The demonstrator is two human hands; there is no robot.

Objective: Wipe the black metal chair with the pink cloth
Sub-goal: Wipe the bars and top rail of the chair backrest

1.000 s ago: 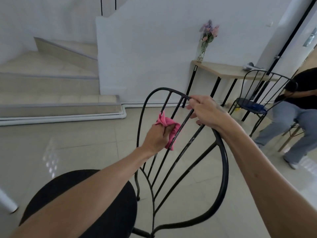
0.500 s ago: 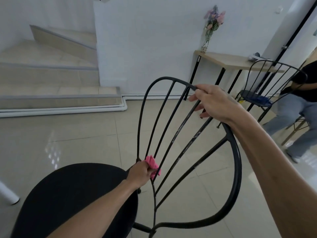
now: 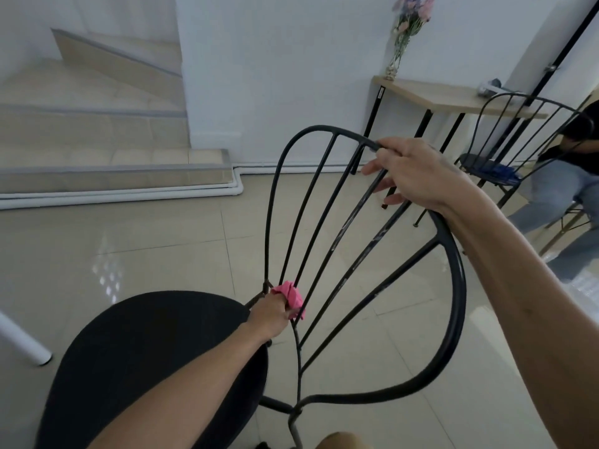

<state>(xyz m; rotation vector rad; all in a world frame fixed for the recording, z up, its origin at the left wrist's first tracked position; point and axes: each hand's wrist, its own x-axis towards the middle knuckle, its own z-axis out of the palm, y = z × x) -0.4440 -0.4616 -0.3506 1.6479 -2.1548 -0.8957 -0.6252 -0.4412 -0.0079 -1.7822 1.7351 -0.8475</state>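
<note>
As the right hand (image 3: 418,173) clasped the black metal chair (image 3: 457,286), the left hand (image 3: 270,314) gripped the pink cloth (image 3: 291,298) low on its back, wiping apparently unfinished.

Beige tiled stairs (image 3: 97,124) rise at the left beside a white wall (image 3: 275,59), with white pipes (image 3: 129,193) running along their foot above the glossy tiled floor (image 3: 146,241). Against the wall stands a wooden table (image 3: 447,98) on black legs, carrying a glass vase (image 3: 393,64) of pink and purple flowers (image 3: 413,11). Just beside it are a second wire chair (image 3: 505,137) and a seated person (image 3: 557,179) in jeans.
</note>
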